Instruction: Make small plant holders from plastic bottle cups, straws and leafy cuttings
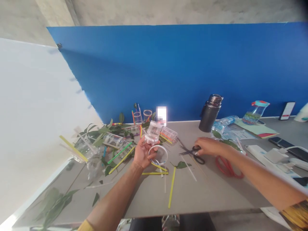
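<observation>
My left hand (142, 153) is closed around a clear plastic container piece with a round, pale-edged rim (166, 155) facing me. A clear cylindrical plastic part (153, 129) rises just above the fingers; I cannot tell whether it belongs to the same piece. At the right, my right hand (208, 146) has its fingers closed on the handle of black scissors (198, 159), whose blades point left over the table. Beneath and between the hands lie a green leaf (181, 165), yellow straws (171, 187) and a clear straw (189, 168).
Clear plastic bottles (115, 140), leaves (51, 205) and straws crowd the left side. A dark flask (210, 114) stands by the blue partition (154, 70). Red loops (227, 167), a power strip (261, 157), a phone (290, 149) and a blue-lidded jug (255, 112) are at the right.
</observation>
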Motion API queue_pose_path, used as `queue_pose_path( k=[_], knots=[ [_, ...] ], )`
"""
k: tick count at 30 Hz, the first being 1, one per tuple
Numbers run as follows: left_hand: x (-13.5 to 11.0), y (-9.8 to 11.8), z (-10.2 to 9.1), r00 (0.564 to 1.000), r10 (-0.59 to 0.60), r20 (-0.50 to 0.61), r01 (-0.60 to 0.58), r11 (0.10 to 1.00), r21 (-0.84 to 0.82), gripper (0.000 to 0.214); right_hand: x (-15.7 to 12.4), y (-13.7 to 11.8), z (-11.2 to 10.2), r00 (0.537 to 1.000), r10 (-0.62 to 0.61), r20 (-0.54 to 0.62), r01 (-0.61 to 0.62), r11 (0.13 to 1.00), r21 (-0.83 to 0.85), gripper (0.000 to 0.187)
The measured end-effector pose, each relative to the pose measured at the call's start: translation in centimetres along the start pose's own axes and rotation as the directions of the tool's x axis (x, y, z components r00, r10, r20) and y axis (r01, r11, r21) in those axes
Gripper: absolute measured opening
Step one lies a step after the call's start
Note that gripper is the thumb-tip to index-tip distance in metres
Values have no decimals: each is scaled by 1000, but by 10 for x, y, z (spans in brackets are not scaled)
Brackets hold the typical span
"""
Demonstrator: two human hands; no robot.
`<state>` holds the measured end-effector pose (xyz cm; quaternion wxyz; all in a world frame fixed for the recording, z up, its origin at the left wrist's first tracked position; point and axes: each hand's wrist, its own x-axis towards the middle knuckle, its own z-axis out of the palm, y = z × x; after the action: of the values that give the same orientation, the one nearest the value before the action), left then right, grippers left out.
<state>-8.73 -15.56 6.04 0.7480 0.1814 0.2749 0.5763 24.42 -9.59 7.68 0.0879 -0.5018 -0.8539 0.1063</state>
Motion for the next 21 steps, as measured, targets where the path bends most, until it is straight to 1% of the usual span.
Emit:
queue_pose_path(
  k=[1,2,3,4,6,8,9,12,15,18,21],
  knots=[
    [0,0,1,1000,-2,-6,2,1000,-3,46,-1,-10,-1,1000,-10,-10,10,1000,-9,5],
    [-1,0,2,1000,-4,-12,4,1000,-3,45,-1,-23,-2,1000,-1,-31,2,1000,7,9],
    [-1,-1,3,1000,-4,-18,4,1000,-1,44,0,-38,-2,999,-5,-47,9,997,82,16],
    [-1,-1,4,1000,-2,-24,2,1000,3,44,1,-55,-1,999,-10,-48,19,981,191,21],
    [0,-1,4,999,-1,-38,2,1000,19,42,6,-86,2,998,-13,-65,36,931,364,28],
    [1,-1,3,999,1,-52,0,999,36,41,13,-109,7,989,-43,-139,100,898,429,32],
    [1,-1,2,998,7,-58,-4,999,45,40,18,-117,9,984,-41,-173,116,885,451,31],
    [2,-4,2,996,47,-70,-42,997,69,36,31,-133,14,964,-9,-265,139,869,475,28],
    [2,-7,1,995,67,-69,-62,995,73,36,41,-146,18,947,9,-320,139,890,434,30],
    [3,-9,-1,996,74,-50,-70,995,73,38,48,-155,26,946,34,-323,108,906,410,31],
    [5,-9,-3,997,80,-22,-78,995,62,39,52,-153,36,950,33,-309,129,863,489,32]
  ],
)
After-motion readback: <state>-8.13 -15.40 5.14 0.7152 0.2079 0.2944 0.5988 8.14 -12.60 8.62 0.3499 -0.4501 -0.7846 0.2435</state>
